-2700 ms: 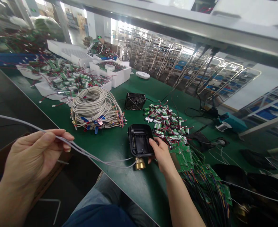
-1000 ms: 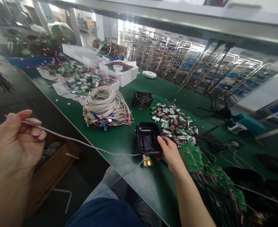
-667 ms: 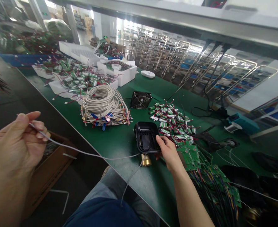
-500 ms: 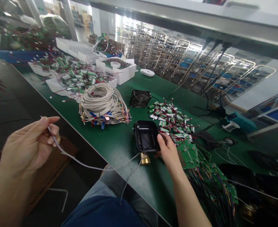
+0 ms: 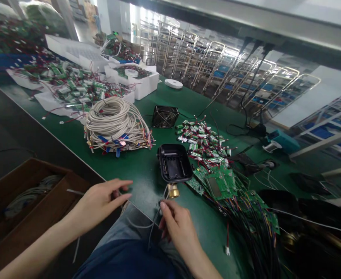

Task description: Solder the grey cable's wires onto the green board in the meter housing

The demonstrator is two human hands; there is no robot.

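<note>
A black plastic housing lies open side up on the green table, with a brass fitting at its near edge. A thin grey wire runs from the fitting and sags in a loop over my lap. My right hand pinches this wire just below the fitting, off the housing. My left hand is at the table's front edge, fingers pointing right in a loose pinch on the wire's other part.
A coil of pale cables and a small black fan lie behind the housing. Green circuit boards with dark wire bundles and small green parts lie to the right. White foam trays stand at the back. A brown box sits low left.
My left hand came in from the far left to the table edge, so the wire went slack. My right hand let go of the black housing and dropped to the wire below the fitting.
</note>
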